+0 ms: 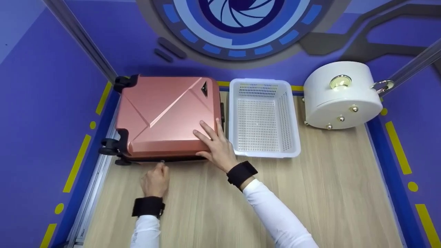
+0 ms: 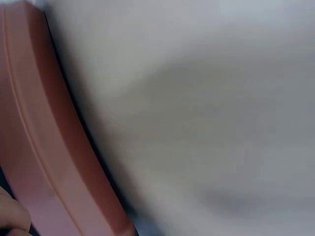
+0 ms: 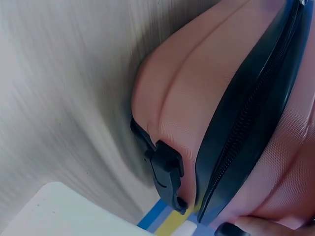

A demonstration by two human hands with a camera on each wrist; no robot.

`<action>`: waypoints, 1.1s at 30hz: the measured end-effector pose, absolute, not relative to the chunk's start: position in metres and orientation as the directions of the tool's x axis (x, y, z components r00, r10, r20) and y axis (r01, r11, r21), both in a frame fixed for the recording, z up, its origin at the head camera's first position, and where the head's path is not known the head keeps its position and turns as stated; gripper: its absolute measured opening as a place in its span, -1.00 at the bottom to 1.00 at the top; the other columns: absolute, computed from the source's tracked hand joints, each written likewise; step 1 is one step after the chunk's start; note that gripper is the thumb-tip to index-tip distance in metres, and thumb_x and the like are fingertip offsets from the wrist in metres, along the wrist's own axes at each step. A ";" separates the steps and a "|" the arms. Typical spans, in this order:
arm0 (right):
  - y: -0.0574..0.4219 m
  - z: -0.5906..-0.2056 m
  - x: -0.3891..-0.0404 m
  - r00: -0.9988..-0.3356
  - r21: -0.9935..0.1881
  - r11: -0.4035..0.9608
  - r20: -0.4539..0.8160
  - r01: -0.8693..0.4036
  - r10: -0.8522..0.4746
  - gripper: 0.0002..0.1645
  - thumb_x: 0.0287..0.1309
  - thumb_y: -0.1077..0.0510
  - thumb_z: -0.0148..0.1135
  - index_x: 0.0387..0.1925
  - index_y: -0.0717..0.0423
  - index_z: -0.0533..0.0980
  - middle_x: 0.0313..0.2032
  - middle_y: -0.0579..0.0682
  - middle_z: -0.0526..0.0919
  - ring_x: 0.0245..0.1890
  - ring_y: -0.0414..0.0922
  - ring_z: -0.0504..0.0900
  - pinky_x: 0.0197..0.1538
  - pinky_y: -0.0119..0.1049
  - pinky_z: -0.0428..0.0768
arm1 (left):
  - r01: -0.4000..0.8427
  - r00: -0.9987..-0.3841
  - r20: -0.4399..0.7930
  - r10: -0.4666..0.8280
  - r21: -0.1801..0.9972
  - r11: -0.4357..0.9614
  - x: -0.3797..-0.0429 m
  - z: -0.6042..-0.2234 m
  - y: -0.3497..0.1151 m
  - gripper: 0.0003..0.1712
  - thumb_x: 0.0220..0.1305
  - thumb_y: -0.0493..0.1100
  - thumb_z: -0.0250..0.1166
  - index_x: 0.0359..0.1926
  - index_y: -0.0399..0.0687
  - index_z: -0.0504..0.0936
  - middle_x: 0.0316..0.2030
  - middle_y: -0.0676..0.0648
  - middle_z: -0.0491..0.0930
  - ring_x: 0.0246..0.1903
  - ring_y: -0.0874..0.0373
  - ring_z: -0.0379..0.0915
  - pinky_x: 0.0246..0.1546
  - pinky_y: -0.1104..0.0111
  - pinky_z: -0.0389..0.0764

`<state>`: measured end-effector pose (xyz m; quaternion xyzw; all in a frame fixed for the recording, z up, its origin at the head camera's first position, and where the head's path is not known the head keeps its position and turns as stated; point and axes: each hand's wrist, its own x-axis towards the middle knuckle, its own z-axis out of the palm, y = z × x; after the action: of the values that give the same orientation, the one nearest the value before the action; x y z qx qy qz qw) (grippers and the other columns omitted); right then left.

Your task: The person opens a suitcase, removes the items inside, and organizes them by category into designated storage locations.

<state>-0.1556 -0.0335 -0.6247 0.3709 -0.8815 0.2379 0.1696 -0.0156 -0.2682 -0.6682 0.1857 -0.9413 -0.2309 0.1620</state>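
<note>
A pink hard-shell suitcase (image 1: 165,113) with black wheels (image 1: 109,147) lies flat at the left. At its near side, my left hand (image 1: 155,181) has curled fingers that pinch a small metal zipper pull (image 1: 162,161). Only fingertips of this hand show at the lower left corner of the left wrist view. My right hand (image 1: 219,150) rests on the lid's near right corner with fingers spread. In the right wrist view, the closed black zipper (image 3: 241,123) runs between the two shells, near a black plastic fitting (image 3: 167,172).
Right of the suitcase stands a white perforated plastic basket (image 1: 293,137). Farther right is a white drum-shaped case (image 1: 341,96) with gold knobs and a ring handle. Purple walls (image 1: 44,103) border the wooden table (image 1: 213,206) at the back and both sides.
</note>
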 end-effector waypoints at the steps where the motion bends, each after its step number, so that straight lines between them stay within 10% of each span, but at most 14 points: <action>1: -0.033 -0.624 -0.157 -0.668 -0.298 0.609 0.473 -0.735 -0.575 -0.05 0.19 -0.29 0.60 0.57 -0.25 0.51 0.66 0.01 0.45 0.67 0.57 0.25 -0.29 -0.25 0.81 | -0.298 -0.874 0.205 -0.440 0.491 0.819 -0.014 -0.667 -0.276 -0.64 0.51 -0.09 0.13 -0.14 -0.23 0.78 -0.46 -0.46 0.76 -0.54 -0.49 0.67 -0.55 -0.26 0.54; 11: -0.020 -0.621 -0.186 -0.634 -0.381 0.509 0.414 -0.772 -0.653 -0.07 0.23 -0.26 0.54 0.58 -0.17 0.51 0.68 0.06 0.40 0.72 0.56 0.14 -0.27 -0.17 0.82 | -0.370 -0.835 0.190 -0.516 0.500 0.783 -0.003 -0.659 -0.293 -0.63 0.52 -0.09 0.12 -0.39 -0.26 0.56 -0.48 -0.53 0.69 -0.49 -0.61 0.63 -0.49 -0.35 0.52; 19: -0.003 -0.618 -0.211 -0.638 -0.551 0.406 0.332 -0.729 -0.695 -0.05 0.19 -0.12 0.58 0.58 -0.02 0.50 0.73 0.24 0.26 0.77 0.54 -0.01 0.53 0.36 0.56 | -0.296 -0.818 0.293 -0.495 0.525 0.798 0.003 -0.669 -0.260 -0.73 0.42 -0.21 0.20 -0.44 -0.24 0.58 -0.54 -0.40 0.67 -0.53 -0.52 0.63 -0.52 -0.31 0.53; 33: -0.036 -0.611 -0.170 -0.680 -0.326 0.598 0.309 -0.733 -0.665 0.08 0.29 -0.32 0.55 0.72 -0.24 0.32 0.78 0.05 0.21 0.79 0.38 0.08 0.67 0.67 0.01 | -0.262 -0.812 0.321 -0.487 0.546 0.796 0.000 -0.675 -0.248 -0.72 0.43 -0.22 0.22 -0.44 -0.29 0.59 -0.51 -0.41 0.69 -0.49 -0.51 0.65 -0.51 -0.32 0.55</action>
<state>-0.1700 -0.0363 -0.6110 0.3924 -0.8904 0.2172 0.0779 0.0005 -0.2480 -0.6754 0.2036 -0.9195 -0.2460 0.2292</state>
